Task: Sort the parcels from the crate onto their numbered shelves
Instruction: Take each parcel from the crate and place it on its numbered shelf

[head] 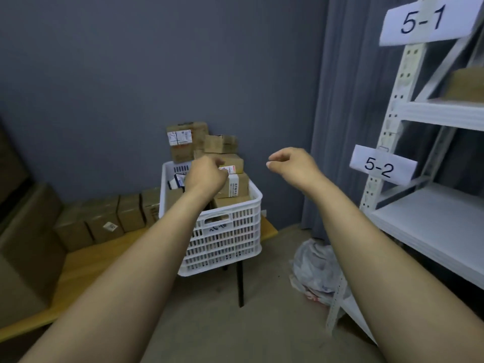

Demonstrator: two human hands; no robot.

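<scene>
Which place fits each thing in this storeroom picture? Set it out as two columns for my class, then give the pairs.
Things
1. white crate
2. 5-1 label
3. 5-2 label
4. plastic bag

Places
A. on the floor beside the shelf post
B. on the end of the wooden table
C. high on the post
D. lower on the same post

Pairs: 1-B, 2-C, 3-D, 4-A

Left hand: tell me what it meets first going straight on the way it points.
Probably the labelled parcel in the white crate, just beyond the left hand; depth is unclear.
</scene>
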